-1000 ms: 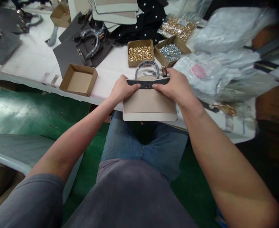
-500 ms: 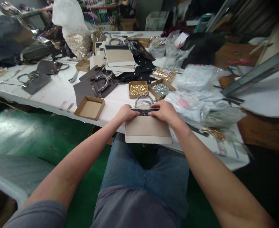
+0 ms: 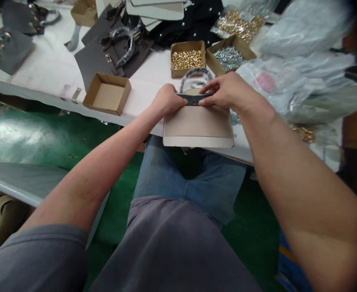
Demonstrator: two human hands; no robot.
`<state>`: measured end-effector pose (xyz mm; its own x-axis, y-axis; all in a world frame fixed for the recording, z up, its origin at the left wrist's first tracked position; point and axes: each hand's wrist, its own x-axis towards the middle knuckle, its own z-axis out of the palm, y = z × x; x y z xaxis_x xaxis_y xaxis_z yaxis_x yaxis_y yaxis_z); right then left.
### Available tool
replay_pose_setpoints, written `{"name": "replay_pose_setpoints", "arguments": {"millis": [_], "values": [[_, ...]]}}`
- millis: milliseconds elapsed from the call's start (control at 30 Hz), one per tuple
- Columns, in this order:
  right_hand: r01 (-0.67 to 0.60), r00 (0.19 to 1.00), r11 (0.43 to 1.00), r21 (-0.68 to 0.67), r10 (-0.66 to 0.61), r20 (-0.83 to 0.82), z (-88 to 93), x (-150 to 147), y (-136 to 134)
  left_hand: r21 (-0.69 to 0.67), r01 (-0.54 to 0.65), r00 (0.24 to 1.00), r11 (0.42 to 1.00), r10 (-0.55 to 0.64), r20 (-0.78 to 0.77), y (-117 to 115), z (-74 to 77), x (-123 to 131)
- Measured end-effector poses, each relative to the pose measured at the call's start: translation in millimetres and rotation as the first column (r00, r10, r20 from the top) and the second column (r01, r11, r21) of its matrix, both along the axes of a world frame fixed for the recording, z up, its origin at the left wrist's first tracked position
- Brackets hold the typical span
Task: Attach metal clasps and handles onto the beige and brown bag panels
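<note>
Between my two hands is a beige bag panel [image 3: 198, 123] with a dark strip along its top edge and a pale border at the bottom. Its lower part juts past the table edge over my lap. My left hand [image 3: 168, 99] pinches the left end of the strip, thumb on top. At the strip's other end my right hand [image 3: 224, 92] grips with thumb and fingers. Small metal bits show on the strip between my thumbs. A wrapped round handle [image 3: 196, 73] stands up behind the strip. What lies under the panel is hidden.
Beyond the handle sit a box of gold fittings [image 3: 187, 60] and a box of silver fittings [image 3: 229, 57]. An open cardboard box [image 3: 107, 94] lies to the left, before dark grey bag pieces [image 3: 105, 52]. Plastic-wrapped bundles [image 3: 300, 81] crowd the right side.
The view has tilted down and closer, so the table sits higher in the picture. Both hands keep hold of the panel's strip; the right fingers are slightly more raised.
</note>
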<state>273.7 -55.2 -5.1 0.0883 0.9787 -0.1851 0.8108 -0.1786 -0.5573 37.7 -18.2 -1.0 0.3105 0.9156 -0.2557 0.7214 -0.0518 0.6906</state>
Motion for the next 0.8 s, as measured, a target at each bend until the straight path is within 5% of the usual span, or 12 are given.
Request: {"name": "replay_pose_setpoints", "arguments": {"millis": [167,467,800], "values": [[-0.025,1.000,1.000,-0.010,0.025,-0.007,-0.5,0,3,0.026,0.021,0.999,0.999,-0.020,-0.038,-4,6.2,3],[0.002,1.000,1.000,-0.020,-0.002,-0.007,-3.1,-2,6,-0.075,0.003,0.996,0.997,0.004,0.090,14,-14.7,0],[0.015,0.998,1.000,-0.014,-0.014,0.069,4.3,-7,2,-0.105,-0.030,0.999,0.994,0.032,0.019,24,-18.1,5]]}}
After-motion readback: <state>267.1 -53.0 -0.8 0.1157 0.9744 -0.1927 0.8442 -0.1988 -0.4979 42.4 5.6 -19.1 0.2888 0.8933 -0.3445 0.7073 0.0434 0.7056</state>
